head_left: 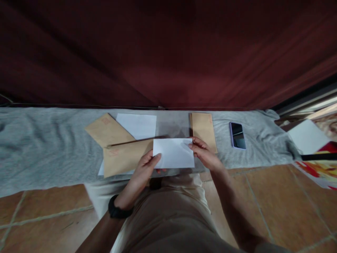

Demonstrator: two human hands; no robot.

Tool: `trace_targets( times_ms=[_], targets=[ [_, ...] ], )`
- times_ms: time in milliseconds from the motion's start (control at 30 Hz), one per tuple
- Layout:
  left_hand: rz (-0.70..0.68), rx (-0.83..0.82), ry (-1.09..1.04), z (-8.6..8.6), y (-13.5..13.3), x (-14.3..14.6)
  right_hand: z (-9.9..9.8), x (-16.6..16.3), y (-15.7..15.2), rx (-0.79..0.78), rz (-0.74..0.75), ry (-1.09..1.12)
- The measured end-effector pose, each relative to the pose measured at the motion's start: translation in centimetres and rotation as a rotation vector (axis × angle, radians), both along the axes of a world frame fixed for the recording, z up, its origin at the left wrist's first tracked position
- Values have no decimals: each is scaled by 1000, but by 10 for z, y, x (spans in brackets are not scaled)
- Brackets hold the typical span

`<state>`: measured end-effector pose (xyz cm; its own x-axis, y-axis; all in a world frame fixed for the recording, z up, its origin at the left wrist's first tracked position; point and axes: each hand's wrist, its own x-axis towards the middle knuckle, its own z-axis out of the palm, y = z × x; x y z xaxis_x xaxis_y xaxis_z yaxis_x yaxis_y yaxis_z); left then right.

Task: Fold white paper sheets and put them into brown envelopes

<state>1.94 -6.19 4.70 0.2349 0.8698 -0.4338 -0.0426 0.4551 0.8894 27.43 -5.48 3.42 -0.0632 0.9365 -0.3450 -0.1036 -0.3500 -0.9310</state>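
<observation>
A folded white sheet of paper is held up level between both hands, over the near edge of the cloth. My left hand pinches its left edge, thumb on top and fingers beneath. At the upper right edge, my right hand grips it the same way. A brown envelope lies just left of the paper, partly behind my left hand, and overlaps another brown envelope set at an angle. Beyond these rests a flat white sheet. Brown envelopes in a stack lie beyond my right hand.
A grey cloth covers the long narrow surface, with a phone in a purple case at right. Behind it hangs a dark red curtain. White paper and a colourful printed bag or sheet stand at far right.
</observation>
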Motion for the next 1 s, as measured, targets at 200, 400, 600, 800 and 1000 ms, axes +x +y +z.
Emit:
trace_targets(
  times_ms=[200, 400, 600, 800, 1000],
  targets=[
    [18, -72, -74, -1, -3, 2, -18, -6, -17, -109, 60, 118],
    [24, 7, 6, -4, 3, -6, -17, -6, -20, -113, 129, 100],
    [-324, 611, 697, -15, 19, -40, -25, 1, -13, -29, -32, 42],
    [-658, 698, 1316, -38, 42, -83, -37, 13, -13, -32, -77, -40],
    [-771, 723, 1358, -44, 46, -87, -44, 14, -14, -28, -45, -73]
  ],
)
